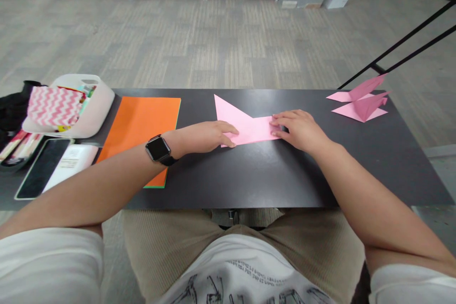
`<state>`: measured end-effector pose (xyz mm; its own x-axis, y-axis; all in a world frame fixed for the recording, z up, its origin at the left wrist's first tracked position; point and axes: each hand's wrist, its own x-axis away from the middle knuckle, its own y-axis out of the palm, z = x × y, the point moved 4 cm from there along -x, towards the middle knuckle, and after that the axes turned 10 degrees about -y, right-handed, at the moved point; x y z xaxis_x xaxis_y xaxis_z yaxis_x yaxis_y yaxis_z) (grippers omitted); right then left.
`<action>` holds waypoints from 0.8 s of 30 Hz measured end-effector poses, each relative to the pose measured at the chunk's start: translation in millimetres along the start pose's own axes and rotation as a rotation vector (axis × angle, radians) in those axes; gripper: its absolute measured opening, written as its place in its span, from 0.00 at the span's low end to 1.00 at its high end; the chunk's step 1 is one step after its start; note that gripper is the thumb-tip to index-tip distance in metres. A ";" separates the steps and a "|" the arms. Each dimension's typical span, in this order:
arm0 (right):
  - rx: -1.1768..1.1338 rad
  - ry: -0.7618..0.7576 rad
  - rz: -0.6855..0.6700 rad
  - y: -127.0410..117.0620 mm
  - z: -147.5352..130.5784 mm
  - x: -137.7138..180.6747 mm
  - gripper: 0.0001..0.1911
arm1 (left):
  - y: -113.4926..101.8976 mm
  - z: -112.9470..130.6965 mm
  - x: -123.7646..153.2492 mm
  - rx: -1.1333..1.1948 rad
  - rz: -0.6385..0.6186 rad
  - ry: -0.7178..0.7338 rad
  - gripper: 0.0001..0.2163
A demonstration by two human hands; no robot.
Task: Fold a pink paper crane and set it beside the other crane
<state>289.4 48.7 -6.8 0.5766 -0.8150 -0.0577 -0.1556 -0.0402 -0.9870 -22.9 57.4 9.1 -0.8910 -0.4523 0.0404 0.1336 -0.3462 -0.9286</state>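
A sheet of pink origami paper [245, 126], partly folded, lies on the dark table in front of me. One pointed flap rises at its far left, and its right part is a narrower strip. My left hand [213, 136], with a black watch on the wrist, holds down the paper's left part, thumb and forefinger slightly apart on it. At the right end, my right hand [297, 129] has curved fingers and thumb holding the paper's edge. The fingertips hide parts of both ends. To the right stand two folded pink paper cranes [365, 107], close together.
Orange sheets [142, 116] with a green edge below lie left, partly under my left forearm. Farther left are a white basket [101, 109] with a pink zigzag-patterned item, a phone [42, 168], a white packet [73, 164] and a dark tray of pens. The dark table [249, 180] is narrow.
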 end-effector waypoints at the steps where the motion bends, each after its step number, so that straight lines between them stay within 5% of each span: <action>1: -0.002 -0.002 0.001 -0.1 0.0 0.1 0.17 | -0.7 -0.2 0.8 0.023 0.010 0.007 0.21; 18: -0.039 -0.023 0.047 5.4 4.4 3.2 0.17 | -4.7 0.2 46.0 0.089 0.063 -0.092 0.22; 24: -0.061 -0.018 0.066 6.9 4.8 3.3 0.17 | -4.7 2.2 36.1 0.146 0.112 -0.187 0.22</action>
<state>294.1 48.4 -14.5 0.5779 -0.8064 -0.1257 -0.2418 -0.0221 -0.9701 -54.7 40.9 15.7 -0.7730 -0.6340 0.0209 0.2997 -0.3940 -0.8689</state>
